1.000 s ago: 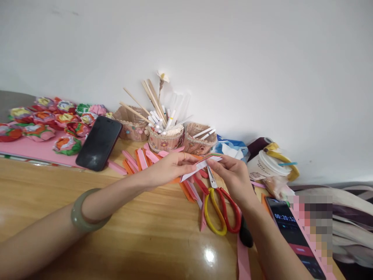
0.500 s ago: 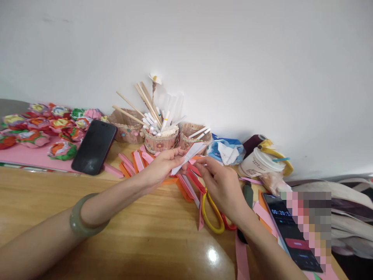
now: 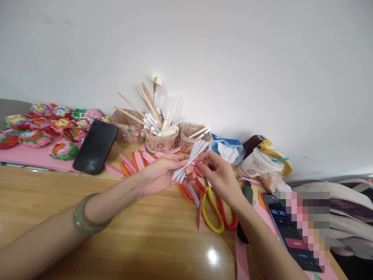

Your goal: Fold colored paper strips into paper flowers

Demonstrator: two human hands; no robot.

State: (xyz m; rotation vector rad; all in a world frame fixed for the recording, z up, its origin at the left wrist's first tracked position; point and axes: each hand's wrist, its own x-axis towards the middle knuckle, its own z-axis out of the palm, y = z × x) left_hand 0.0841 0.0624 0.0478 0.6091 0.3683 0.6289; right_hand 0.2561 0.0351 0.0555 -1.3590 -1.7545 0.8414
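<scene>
Pale wall [image 3: 186,46] rises behind a wooden table [image 3: 116,217] whose near edge is out of view. Along the far edge, toward the left, a pink sheet [image 3: 37,155] carries rows of crumpled flowers [image 3: 62,123], probably to keep them grouped. Three small baskets [image 3: 161,144] stand against the wall, seemingly so that pens and sticks stay upright. Above the table, in front of these, the left hand [image 3: 163,171] pinches a white pleated paper [image 3: 197,151] at its waist, which appears to keep both ends fanned. The right hand [image 3: 218,171] has thumb and forefinger close together just beside that waist; whether they grip anything cannot be told. A dark phone [image 3: 95,147] overlaps the sheet's right end. Scissors [image 3: 206,210] and paper strips [image 3: 139,160] crowd the surface beneath the hands.
</scene>
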